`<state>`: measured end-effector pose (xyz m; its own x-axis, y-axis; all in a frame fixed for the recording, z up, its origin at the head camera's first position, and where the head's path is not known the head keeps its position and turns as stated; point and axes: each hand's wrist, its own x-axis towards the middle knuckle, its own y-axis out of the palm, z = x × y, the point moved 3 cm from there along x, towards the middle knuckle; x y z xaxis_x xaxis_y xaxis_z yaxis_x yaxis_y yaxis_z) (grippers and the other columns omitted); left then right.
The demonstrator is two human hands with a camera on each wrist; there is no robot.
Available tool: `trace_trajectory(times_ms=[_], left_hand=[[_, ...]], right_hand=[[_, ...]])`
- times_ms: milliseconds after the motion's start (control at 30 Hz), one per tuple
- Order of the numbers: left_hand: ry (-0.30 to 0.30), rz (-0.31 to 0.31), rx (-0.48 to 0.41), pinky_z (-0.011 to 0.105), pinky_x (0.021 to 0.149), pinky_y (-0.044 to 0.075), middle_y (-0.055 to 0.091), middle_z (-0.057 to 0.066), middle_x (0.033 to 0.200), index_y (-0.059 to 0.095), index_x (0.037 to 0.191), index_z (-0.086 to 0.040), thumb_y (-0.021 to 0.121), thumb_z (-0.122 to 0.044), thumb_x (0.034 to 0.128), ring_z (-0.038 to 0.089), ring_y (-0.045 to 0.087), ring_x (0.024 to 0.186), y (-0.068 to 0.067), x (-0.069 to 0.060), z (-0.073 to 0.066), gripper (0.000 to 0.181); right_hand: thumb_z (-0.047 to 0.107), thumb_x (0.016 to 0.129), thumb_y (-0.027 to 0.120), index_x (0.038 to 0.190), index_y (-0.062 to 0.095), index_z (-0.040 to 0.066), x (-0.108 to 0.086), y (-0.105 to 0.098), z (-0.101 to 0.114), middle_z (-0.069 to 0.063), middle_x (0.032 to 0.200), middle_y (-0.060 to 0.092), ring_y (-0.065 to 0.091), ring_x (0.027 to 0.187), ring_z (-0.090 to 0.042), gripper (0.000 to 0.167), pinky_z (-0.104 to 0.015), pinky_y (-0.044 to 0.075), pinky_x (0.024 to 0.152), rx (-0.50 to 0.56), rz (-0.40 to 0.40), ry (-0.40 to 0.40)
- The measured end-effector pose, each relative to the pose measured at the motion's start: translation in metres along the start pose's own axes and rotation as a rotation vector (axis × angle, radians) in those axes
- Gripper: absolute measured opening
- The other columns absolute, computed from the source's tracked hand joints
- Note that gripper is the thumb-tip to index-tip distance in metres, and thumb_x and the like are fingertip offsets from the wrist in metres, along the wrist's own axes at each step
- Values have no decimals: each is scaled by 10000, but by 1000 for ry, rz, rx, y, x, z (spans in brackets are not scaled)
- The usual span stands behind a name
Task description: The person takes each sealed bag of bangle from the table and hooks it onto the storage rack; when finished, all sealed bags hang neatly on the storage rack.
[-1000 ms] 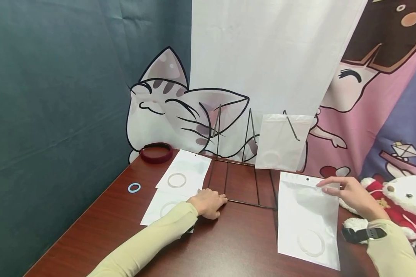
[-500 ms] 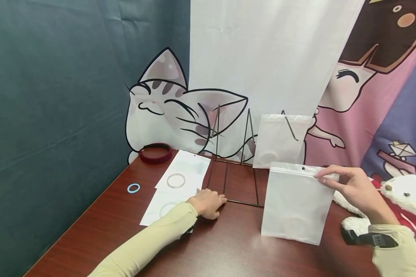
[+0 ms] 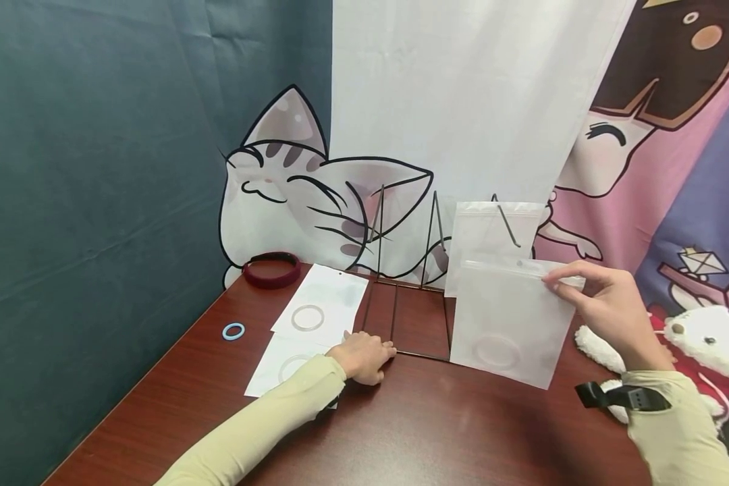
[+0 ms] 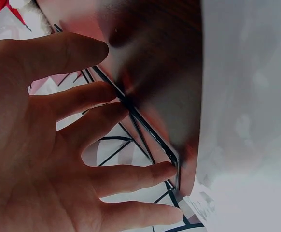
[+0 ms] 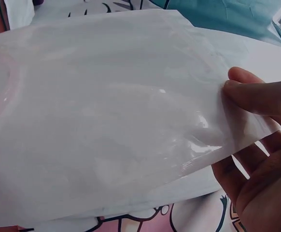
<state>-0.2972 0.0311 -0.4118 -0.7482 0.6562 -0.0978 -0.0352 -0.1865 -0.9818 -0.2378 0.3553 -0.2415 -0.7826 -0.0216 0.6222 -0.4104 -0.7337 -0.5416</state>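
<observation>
A white zip bag with a pale ring inside hangs upright from my right hand, pinched near its top right corner. In the right wrist view the thumb and a finger of my right hand hold the bag by its edge. Behind it another white bag hangs on the right hook of a black wire rack. My left hand rests on the rack's front left corner; in the left wrist view the fingers of my left hand lie extended against the rack's wire.
Two white bags with rings, one bag partly over the other, lie on the table at left. Beside them are a light blue ring and a dark red headband. A white plush toy sits at right.
My right hand has lifted its bag off the table, moving it up and left so that it overlaps the hanging bag. My left hand has stayed on the rack.
</observation>
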Motion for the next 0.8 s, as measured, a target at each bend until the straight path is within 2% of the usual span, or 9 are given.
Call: trace_trajectory(times_ms=[133,200,333,533,800], left_hand=[[5,2,9,566,900,562,557,-126,1480,582,1415,-293,673,-337,894,312,674,1177,1,0,0,531],[5,5,10,561,910,560,551,-125,1487,577,1421,-291,671,-337,895,311,670,1184,1,0,0,536],[-4,11,7,612,904,545,543,-126,1494,570,1427,-292,668,-335,896,327,664,1194,1,-1,-1,542],[-12,7,20,640,868,543,558,-139,1476,583,1408,-299,668,-339,890,327,674,1169,2,-1,-2,527],[-14,4,33,637,859,545,553,-143,1480,571,1420,-311,655,-343,898,341,664,1178,2,0,-2,529]], right_hand=[[-9,844,760,969,769,62,5,0,2,283,792,683,355,412,-65,145,-299,288,418,-11,-33,26],[31,857,762,983,768,73,8,-1,2,260,729,666,353,408,-71,133,-284,305,407,-19,-44,46],[86,871,766,1002,764,74,13,0,-2,252,704,648,347,415,-78,131,-286,300,407,-16,-52,80],[60,868,761,996,759,51,19,7,-14,151,517,499,298,419,-62,128,-330,233,410,-3,-67,93],[10,857,755,990,749,2,19,9,-15,118,562,537,303,435,-73,133,-324,259,432,71,-113,67]])
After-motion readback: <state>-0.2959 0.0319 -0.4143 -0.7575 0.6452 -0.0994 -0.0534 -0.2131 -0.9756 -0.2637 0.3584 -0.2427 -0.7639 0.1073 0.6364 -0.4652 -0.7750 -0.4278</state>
